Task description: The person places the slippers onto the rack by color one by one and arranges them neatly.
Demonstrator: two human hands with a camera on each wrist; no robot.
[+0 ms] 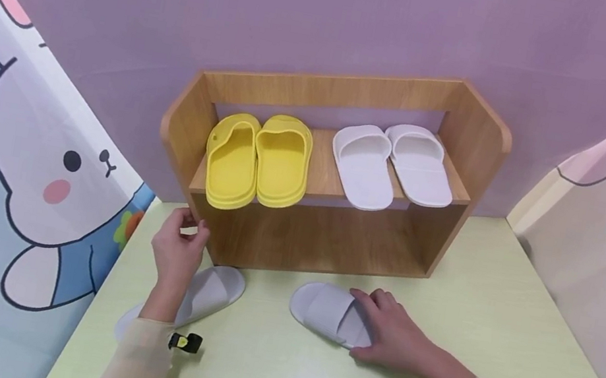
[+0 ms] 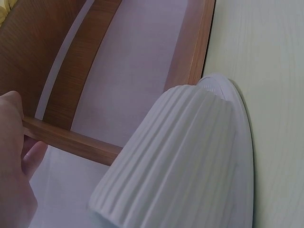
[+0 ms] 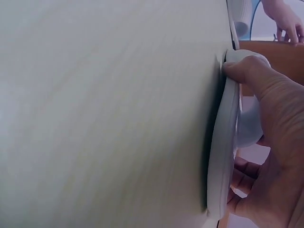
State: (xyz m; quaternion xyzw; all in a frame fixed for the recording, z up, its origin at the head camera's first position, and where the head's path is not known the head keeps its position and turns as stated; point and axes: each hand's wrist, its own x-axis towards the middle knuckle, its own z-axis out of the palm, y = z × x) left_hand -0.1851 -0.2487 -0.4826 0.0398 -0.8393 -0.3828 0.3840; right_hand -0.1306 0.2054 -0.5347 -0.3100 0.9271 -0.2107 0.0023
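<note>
My left hand [image 1: 177, 255] is at the front edge of the left side panel of a wooden shoe rack [image 1: 295, 238]. In the left wrist view its thumb and fingers pinch that panel edge [image 2: 71, 142] from both sides. A pale grey slipper [image 1: 210, 297] with a ribbed strap lies below this forearm, partly covered by it. My right hand [image 1: 398, 342] grips the matching slipper [image 1: 327, 310] across its sole behind the strap. In the right wrist view the thumb is on one side of this slipper [image 3: 222, 142] and the fingers on the other, close over the table.
Yellow clogs [image 1: 257, 164] stand at the left of the rack's upper shelf, white slippers [image 1: 393, 171] at its right. The rack stands on a pale green table [image 1: 261, 369] against a purple backdrop [image 1: 338, 14]. A printed rabbit curtain [image 1: 41, 172] hangs on the left.
</note>
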